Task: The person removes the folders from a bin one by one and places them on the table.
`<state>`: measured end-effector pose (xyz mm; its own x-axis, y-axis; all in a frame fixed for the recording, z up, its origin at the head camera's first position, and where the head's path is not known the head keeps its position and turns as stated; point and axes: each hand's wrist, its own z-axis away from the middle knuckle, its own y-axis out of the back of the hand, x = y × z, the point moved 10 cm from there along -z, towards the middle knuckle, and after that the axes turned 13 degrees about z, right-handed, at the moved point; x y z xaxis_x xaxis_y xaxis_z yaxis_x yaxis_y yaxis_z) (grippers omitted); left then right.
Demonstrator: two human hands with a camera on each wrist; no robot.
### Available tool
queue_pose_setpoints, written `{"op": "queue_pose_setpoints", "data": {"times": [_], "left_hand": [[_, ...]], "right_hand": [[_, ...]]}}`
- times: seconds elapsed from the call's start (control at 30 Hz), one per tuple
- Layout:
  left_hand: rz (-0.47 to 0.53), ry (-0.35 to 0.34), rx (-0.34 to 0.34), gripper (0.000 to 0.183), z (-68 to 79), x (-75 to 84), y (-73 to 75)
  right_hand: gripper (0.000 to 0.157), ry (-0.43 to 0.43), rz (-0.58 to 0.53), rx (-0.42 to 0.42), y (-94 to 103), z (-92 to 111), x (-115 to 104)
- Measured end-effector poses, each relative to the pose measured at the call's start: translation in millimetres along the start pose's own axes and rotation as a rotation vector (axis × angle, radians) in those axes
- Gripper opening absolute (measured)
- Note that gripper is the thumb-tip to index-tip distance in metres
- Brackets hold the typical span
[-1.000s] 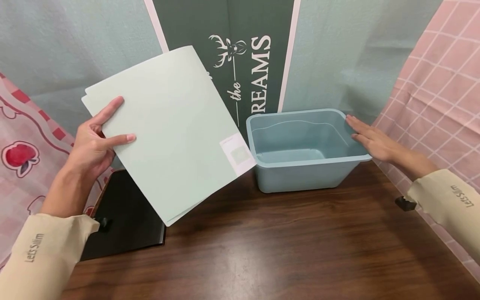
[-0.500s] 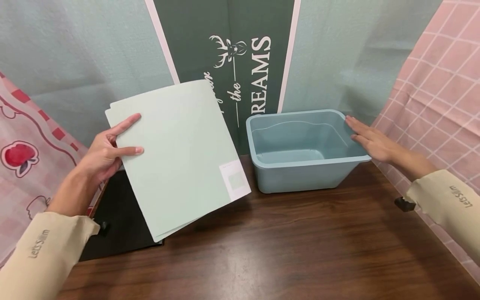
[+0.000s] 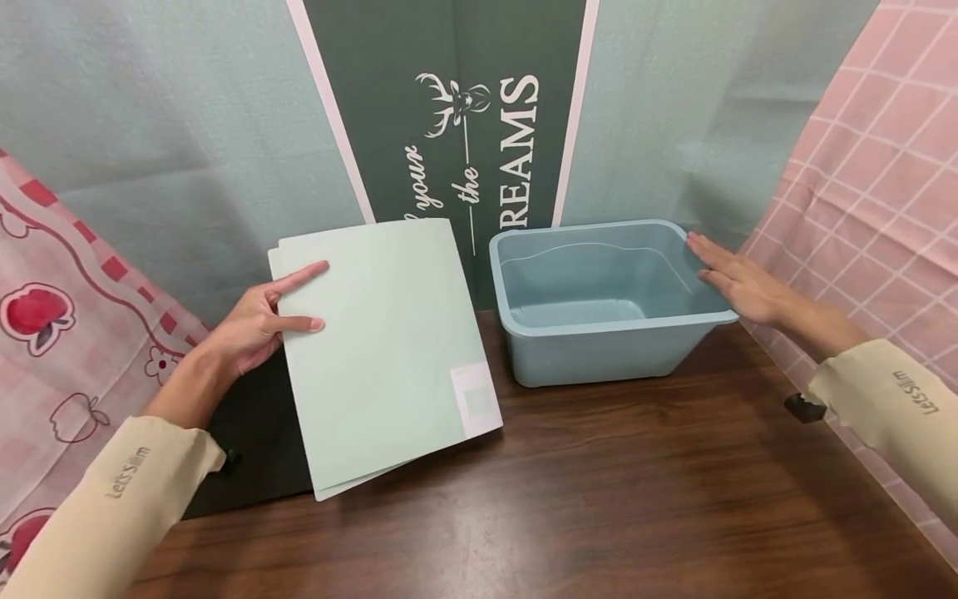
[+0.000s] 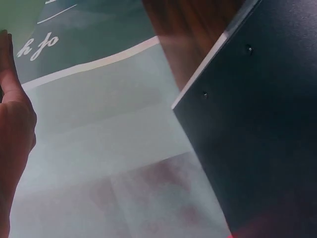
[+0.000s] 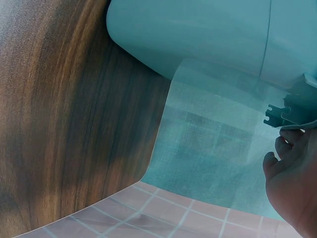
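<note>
My left hand (image 3: 258, 329) grips the left edge of a pale green folder (image 3: 382, 341), with the thumb and a straight index finger across its face. A second layer shows along its top and bottom edges, and a white label (image 3: 476, 399) sits at the lower right corner. The folder stands tilted above the table. My right hand (image 3: 741, 283) holds the right rim of a blue plastic bin (image 3: 591, 353). Two digits lie over the rim; in the right wrist view, curled fingers (image 5: 282, 146) touch its underside.
Left of the folder, partly hidden, a black flat panel (image 3: 258, 449) rests on the brown wooden table (image 3: 599, 499). Printed curtains hang around it: grey-green with lettering (image 3: 516, 158) behind, pink check (image 3: 883, 166) at right, apple pattern (image 3: 82, 333) at left.
My left hand has brought the folder down and to the right, turning it more upright, so more curtain lettering shows. The right hand and the bin stay in place.
</note>
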<state>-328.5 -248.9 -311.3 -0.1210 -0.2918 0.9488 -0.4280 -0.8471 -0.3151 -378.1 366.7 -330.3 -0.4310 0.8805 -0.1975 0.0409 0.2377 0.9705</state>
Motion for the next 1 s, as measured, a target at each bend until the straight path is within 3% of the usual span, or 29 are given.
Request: {"op": "queue_pose_setpoints", "data": {"times": [0.5,0.77,1.0], "left_hand": [[-0.071,0.159,0.046,0.089,-28.5,-47.8,8.1],[-0.200,0.230,0.092,0.090,-39.1,-67.7,18.6],[-0.292,0.295,0.087,0.087,-41.7,-82.0,29.7]], "right_hand": [[0.060,-0.012,0.003,-0.016,-0.2,1,-1],[0.060,0.000,0.003,0.001,-0.9,1,-1],[0.059,-0.002,0.005,0.000,-0.4,0,0]]}}
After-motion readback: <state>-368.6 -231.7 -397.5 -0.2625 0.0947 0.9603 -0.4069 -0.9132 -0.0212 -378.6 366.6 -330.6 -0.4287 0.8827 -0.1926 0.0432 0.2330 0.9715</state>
